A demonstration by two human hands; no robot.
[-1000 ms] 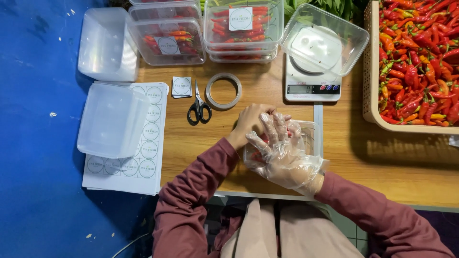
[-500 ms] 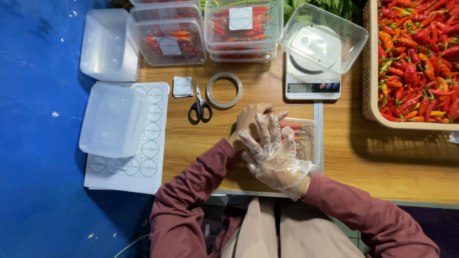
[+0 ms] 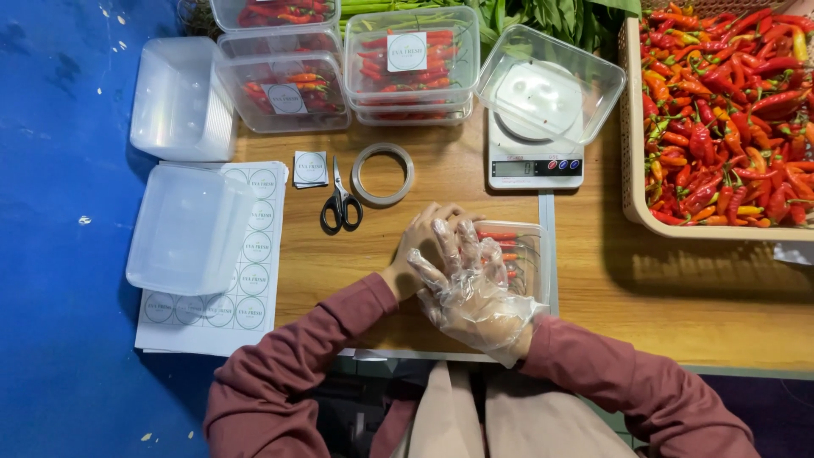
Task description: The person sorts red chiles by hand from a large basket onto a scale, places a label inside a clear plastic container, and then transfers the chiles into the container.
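Clearly, with both hands pressing flat, the gloved right hand [image 3: 475, 293] over the bare left hand [image 3: 421, 246], the chili-filled container [image 3: 524, 254] could slide along the counter [image 3: 678, 288] or buckle.

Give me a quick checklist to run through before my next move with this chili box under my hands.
1. Both hands on the clear chili box: ok, bare left hand, gloved right hand.
2. Lid fully snapped: cannot tell, hands cover it.
3. Box flat on the table: ok.
4. Tape roll and scissors near: ok.
5. Label sheet near: ok.
6. Scale free: not ok, an empty tub sits on it.
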